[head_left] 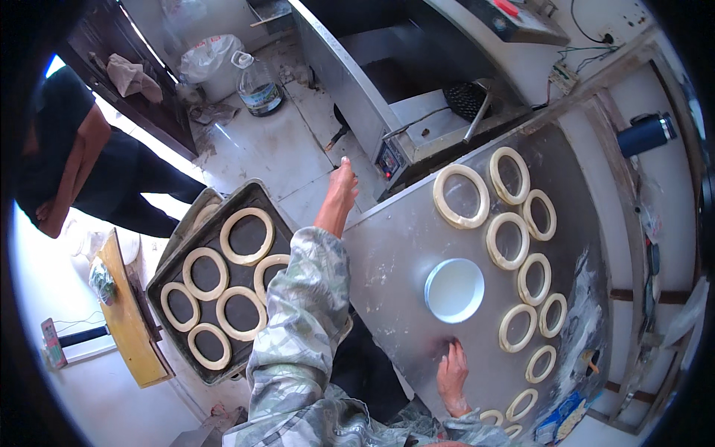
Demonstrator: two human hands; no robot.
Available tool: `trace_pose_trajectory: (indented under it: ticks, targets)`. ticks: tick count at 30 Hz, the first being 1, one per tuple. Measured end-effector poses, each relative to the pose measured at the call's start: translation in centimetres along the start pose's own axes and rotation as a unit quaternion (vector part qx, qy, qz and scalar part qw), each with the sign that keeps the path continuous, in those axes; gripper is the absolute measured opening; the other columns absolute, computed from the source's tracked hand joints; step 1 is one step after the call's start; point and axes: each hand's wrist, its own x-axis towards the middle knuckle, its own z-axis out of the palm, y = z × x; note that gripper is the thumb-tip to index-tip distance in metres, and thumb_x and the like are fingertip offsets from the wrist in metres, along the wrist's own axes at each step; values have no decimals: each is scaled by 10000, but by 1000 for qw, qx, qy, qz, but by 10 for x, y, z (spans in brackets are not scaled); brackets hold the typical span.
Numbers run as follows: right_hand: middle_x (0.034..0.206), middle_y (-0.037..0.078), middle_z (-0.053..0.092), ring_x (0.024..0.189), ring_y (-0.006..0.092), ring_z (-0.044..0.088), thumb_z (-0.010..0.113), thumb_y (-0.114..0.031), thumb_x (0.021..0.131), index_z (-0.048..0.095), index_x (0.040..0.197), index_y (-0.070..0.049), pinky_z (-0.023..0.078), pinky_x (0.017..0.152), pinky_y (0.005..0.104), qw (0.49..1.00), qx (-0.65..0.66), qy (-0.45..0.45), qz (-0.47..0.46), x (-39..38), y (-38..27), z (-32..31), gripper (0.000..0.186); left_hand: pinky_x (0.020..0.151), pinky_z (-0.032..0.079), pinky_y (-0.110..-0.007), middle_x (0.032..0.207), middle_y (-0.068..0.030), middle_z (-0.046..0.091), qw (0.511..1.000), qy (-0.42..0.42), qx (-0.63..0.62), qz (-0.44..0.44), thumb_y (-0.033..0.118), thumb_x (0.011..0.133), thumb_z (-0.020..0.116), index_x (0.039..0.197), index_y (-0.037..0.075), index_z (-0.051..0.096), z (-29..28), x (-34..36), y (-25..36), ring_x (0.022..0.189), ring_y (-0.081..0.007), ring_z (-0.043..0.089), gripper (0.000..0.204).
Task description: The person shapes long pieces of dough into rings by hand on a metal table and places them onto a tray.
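Note:
My left hand (341, 192) is in the air between the tray and the table, its fingers loosely curled with nothing visible in them. My right hand (453, 378) rests at the table's near side, fingers stretched out, just below a white bowl (454, 290) of pale liquid. Several pale dough rings (508, 241) lie on the metal table (395, 298), to the right of the bowl. To the left, a dark rectangular baking tray (164, 276) holds several more dough rings (205, 273). My left sleeve partly covers one of them.
Beyond the table stands a metal oven-like appliance (350, 74) with a small control panel (388, 160). A large clear jug (259, 86) is on the tiled floor. Another person (97, 149) stands at left, arms crossed. Flour (581, 320) and a blue package (560, 419) line the table's right edge.

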Motion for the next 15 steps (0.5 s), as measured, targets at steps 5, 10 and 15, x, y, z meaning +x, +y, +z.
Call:
trace_pose_trajectory:
  ticks: [5,10,15]
  targets:
    - [1482,302,436,1387,467,406,521,-35,884,463,1404,99,335,1159,520,998,-41,-23,36,14,3,10,541,1098,378,-560,1561,-230,375,998,5,-27,-50,602,1032,416,1570,40,244,19,103,-17,1364,-381,438,797]
    - [1505,309,410,1405,482,385,521,-74,878,467,1409,102,325,1168,534,994,-68,-38,73,12,8,19,561,1106,361,-602,1554,-239,376,997,-7,-18,-81,630,1027,390,1571,47,238,56,164,-35,1380,-423,399,812]
    - [1504,321,404,1404,490,384,545,-106,871,479,1403,108,325,1167,543,987,-78,-57,124,3,19,32,578,999,409,-571,1375,-141,490,992,42,5,-122,684,1000,383,1472,51,417,76,232,-70,1211,-334,473,791]
